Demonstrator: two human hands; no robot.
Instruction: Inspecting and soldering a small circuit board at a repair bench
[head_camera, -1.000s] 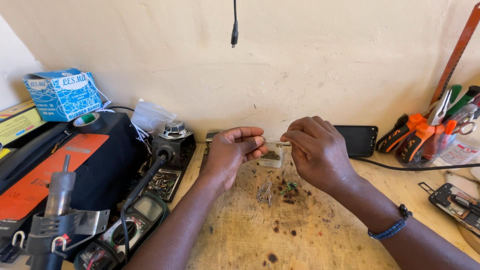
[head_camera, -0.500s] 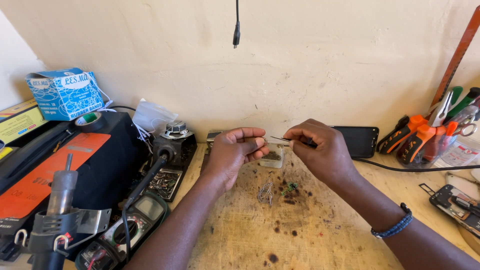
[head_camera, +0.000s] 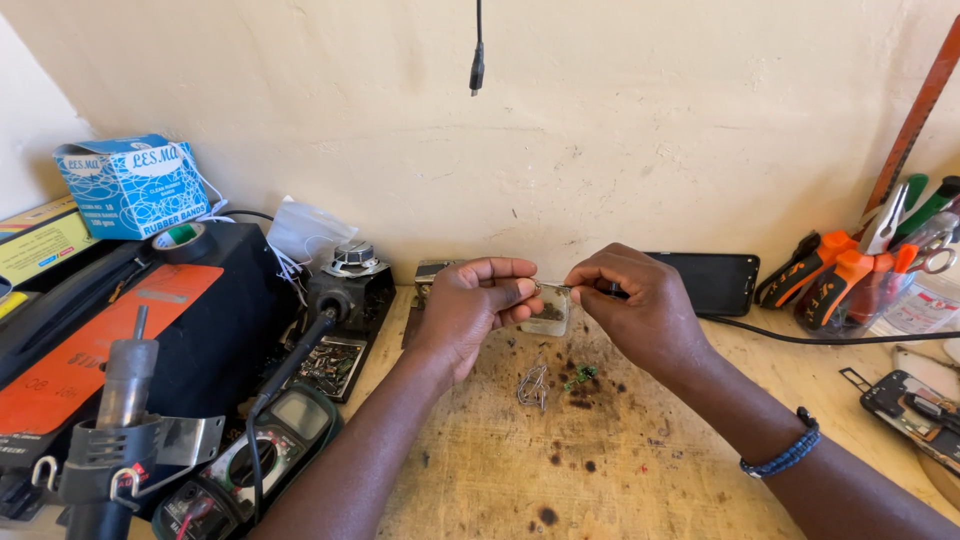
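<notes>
While a multimeter (head_camera: 250, 465) and dark phone (head_camera: 715, 282) flank them, left hand (head_camera: 475, 305) and right hand (head_camera: 640, 310) fingers pinch a thin metal piece (head_camera: 552, 289) above the worktop (head_camera: 600, 470), nearer together than before.

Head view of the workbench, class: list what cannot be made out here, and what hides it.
- Tiny part pinched between the left hand and right hand: too small, covered by fingertips.
- Small clear plastic container: contents hidden behind the hands.
- Orange-handled pliers: jaws hidden in their holder.
- Opened phone: cut off by the right edge.
</notes>
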